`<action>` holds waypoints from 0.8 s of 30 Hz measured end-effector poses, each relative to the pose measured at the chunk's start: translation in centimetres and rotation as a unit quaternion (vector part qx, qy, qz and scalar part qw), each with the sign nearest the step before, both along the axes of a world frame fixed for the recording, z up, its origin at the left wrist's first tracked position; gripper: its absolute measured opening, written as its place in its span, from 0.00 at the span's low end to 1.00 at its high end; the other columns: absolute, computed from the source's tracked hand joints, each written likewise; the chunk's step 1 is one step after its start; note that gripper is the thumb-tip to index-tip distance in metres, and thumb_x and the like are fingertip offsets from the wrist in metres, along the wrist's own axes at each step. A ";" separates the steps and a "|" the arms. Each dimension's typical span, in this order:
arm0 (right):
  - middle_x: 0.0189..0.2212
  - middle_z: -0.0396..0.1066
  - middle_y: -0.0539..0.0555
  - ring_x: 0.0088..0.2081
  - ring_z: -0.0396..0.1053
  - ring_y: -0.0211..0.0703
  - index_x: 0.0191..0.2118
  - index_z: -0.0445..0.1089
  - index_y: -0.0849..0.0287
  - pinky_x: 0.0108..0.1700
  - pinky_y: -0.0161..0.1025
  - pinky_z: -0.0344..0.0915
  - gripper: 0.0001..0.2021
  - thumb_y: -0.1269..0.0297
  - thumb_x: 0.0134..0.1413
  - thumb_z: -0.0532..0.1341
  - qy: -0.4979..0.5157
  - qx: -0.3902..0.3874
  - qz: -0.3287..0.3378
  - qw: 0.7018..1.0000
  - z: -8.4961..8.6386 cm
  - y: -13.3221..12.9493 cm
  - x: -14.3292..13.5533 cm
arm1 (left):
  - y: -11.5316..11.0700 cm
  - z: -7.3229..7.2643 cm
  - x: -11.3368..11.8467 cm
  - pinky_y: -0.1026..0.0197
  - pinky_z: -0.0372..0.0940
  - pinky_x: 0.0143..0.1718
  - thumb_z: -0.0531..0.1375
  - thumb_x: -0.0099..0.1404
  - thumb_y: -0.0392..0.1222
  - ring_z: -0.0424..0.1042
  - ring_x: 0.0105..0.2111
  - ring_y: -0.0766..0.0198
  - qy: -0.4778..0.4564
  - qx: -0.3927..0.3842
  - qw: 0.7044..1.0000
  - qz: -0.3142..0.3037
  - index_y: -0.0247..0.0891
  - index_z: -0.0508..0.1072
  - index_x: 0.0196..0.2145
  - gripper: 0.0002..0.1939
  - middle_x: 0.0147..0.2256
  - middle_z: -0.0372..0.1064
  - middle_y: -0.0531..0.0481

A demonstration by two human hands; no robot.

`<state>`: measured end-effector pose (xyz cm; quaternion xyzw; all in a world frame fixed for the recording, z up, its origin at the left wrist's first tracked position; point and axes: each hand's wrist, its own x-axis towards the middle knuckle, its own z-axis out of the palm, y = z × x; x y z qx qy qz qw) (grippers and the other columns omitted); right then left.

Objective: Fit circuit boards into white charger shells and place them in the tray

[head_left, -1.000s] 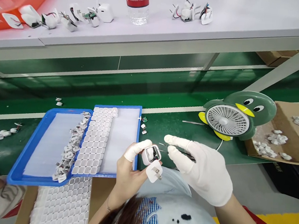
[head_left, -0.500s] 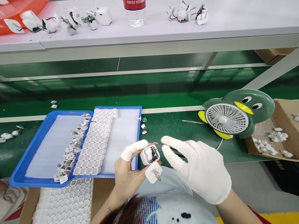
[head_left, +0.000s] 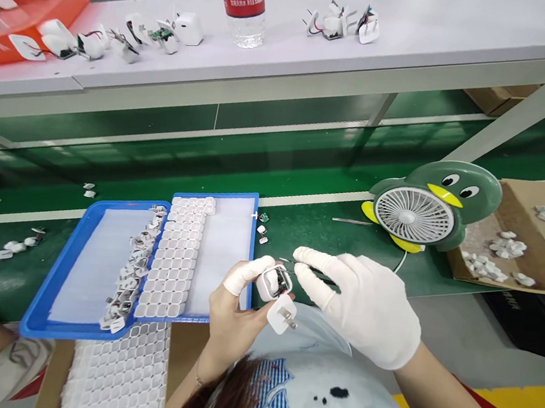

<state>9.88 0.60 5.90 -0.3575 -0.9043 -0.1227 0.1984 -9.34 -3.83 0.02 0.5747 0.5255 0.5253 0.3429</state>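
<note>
My left hand [head_left: 236,310], with a white finger cot on one finger, grips a white charger housing [head_left: 264,287] whose open end faces up. Inside it a dark circuit board [head_left: 282,287] shows. A white plug cap [head_left: 282,315] with two metal prongs hangs beside the opening, near my left fingertips. My right hand [head_left: 364,304], in a white glove, holds slim dark tweezers [head_left: 325,278] between thumb and fingers. The tweezer tips are apart, close to the rim of the housing; whether they touch it I cannot tell.
Left of my hands, one blue tray [head_left: 102,202] carries loose charger parts and another [head_left: 256,205] holds rows of white housings. More housings [head_left: 119,369] fill a box below. A penguin fan [head_left: 412,215] and a cardboard box [head_left: 469,276] stand right. A bottle [head_left: 244,6] stands on the shelf.
My left hand and the charger housing have shifted very slightly to the right. My right hand and the tweezers stay almost where they were.
</note>
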 end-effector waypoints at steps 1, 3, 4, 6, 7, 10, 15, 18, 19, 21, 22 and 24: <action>0.46 0.75 0.49 0.28 0.62 0.40 0.42 0.70 0.57 0.27 0.42 0.46 0.11 0.75 0.57 0.54 -0.001 -0.001 -0.002 1.000 0.0 0.0 0.0 | 0.0 0.0 0.0 0.54 0.73 0.44 0.70 0.51 0.30 0.77 0.41 0.54 0.000 0.001 1.000 0.001 0.46 0.70 0.52 0.32 0.44 0.75 0.47; 0.46 0.75 0.48 0.28 0.62 0.40 0.42 0.70 0.57 0.27 0.42 0.46 0.11 0.75 0.57 0.54 0.000 0.000 -0.007 1.000 -0.2 -0.1 0.1 | 0.0 0.0 0.0 0.54 0.73 0.44 0.70 0.50 0.30 0.77 0.41 0.55 -0.001 0.005 1.000 0.002 0.46 0.70 0.52 0.32 0.44 0.75 0.47; 0.46 0.75 0.48 0.28 0.62 0.40 0.42 0.70 0.57 0.27 0.42 0.46 0.12 0.75 0.57 0.53 0.001 0.001 -0.008 1.000 -0.2 -0.1 0.1 | 0.0 0.0 0.0 0.55 0.73 0.44 0.70 0.50 0.30 0.77 0.41 0.55 0.000 0.006 1.000 0.001 0.46 0.70 0.52 0.33 0.44 0.75 0.48; 0.46 0.75 0.48 0.28 0.62 0.40 0.42 0.70 0.57 0.27 0.42 0.46 0.12 0.75 0.57 0.53 0.002 0.001 -0.007 1.000 -0.3 -0.1 0.1 | -0.1 0.0 0.0 0.55 0.73 0.44 0.70 0.50 0.30 0.77 0.41 0.56 0.003 0.007 1.000 0.000 0.47 0.70 0.53 0.33 0.44 0.75 0.48; 0.46 0.75 0.48 0.28 0.62 0.40 0.42 0.70 0.57 0.27 0.42 0.46 0.12 0.75 0.57 0.53 0.002 0.001 -0.005 1.000 -0.3 -0.1 0.1 | -0.1 0.0 0.0 0.55 0.73 0.44 0.70 0.50 0.29 0.77 0.41 0.56 0.003 0.006 1.000 -0.001 0.47 0.70 0.53 0.34 0.44 0.74 0.48; 0.45 0.76 0.48 0.27 0.62 0.41 0.42 0.69 0.57 0.27 0.42 0.46 0.11 0.75 0.57 0.53 0.007 0.000 -0.003 1.000 -0.2 0.0 0.0 | -0.1 -0.1 0.0 0.54 0.72 0.45 0.70 0.50 0.29 0.77 0.42 0.55 -0.003 -0.003 1.000 -0.009 0.48 0.69 0.53 0.34 0.45 0.74 0.48; 0.45 0.76 0.49 0.27 0.61 0.41 0.41 0.69 0.57 0.27 0.42 0.46 0.10 0.74 0.56 0.54 0.015 -0.006 -0.001 1.000 -0.3 0.0 0.1 | -0.2 -0.2 0.0 0.54 0.72 0.46 0.70 0.50 0.29 0.77 0.42 0.55 -0.004 -0.012 1.000 -0.018 0.49 0.69 0.53 0.34 0.45 0.74 0.48; 0.45 0.76 0.49 0.28 0.61 0.41 0.43 0.69 0.56 0.27 0.42 0.46 0.11 0.73 0.56 0.55 0.021 -0.011 0.003 1.000 -0.4 0.0 0.1 | -0.2 -0.2 0.0 0.54 0.72 0.46 0.70 0.50 0.29 0.76 0.42 0.55 0.007 -0.008 0.999 -0.030 0.48 0.69 0.53 0.34 0.45 0.74 0.48; 0.46 0.76 0.49 0.28 0.61 0.41 0.44 0.69 0.56 0.27 0.42 0.46 0.11 0.73 0.56 0.56 0.022 -0.012 0.004 1.000 -0.5 -0.1 0.1 | -0.2 -0.1 0.0 0.54 0.72 0.45 0.70 0.50 0.29 0.76 0.42 0.56 0.013 -0.002 0.999 -0.034 0.48 0.68 0.54 0.34 0.45 0.73 0.48; 0.46 0.75 0.49 0.28 0.61 0.41 0.43 0.69 0.56 0.28 0.42 0.46 0.10 0.71 0.56 0.56 0.020 -0.015 0.006 1.000 -0.5 -0.1 0.1 | -0.1 0.0 0.1 0.56 0.72 0.45 0.70 0.51 0.29 0.75 0.42 0.57 0.030 0.014 0.999 -0.036 0.48 0.68 0.54 0.34 0.45 0.73 0.49; 0.45 0.76 0.49 0.28 0.61 0.41 0.42 0.69 0.56 0.27 0.42 0.46 0.09 0.71 0.56 0.57 0.019 -0.016 0.007 1.000 -0.5 -0.1 0.1 | -0.1 0.1 0.1 0.57 0.71 0.45 0.70 0.50 0.29 0.75 0.42 0.58 0.042 0.021 0.998 -0.034 0.47 0.68 0.54 0.34 0.44 0.73 0.49; 0.45 0.76 0.48 0.28 0.61 0.41 0.42 0.70 0.56 0.27 0.42 0.45 0.08 0.69 0.56 0.58 0.021 -0.015 0.009 1.000 -0.5 -0.2 0.1 | 0.0 0.2 0.1 0.59 0.71 0.44 0.70 0.51 0.30 0.75 0.41 0.60 0.066 0.028 0.997 -0.026 0.46 0.69 0.53 0.33 0.43 0.73 0.50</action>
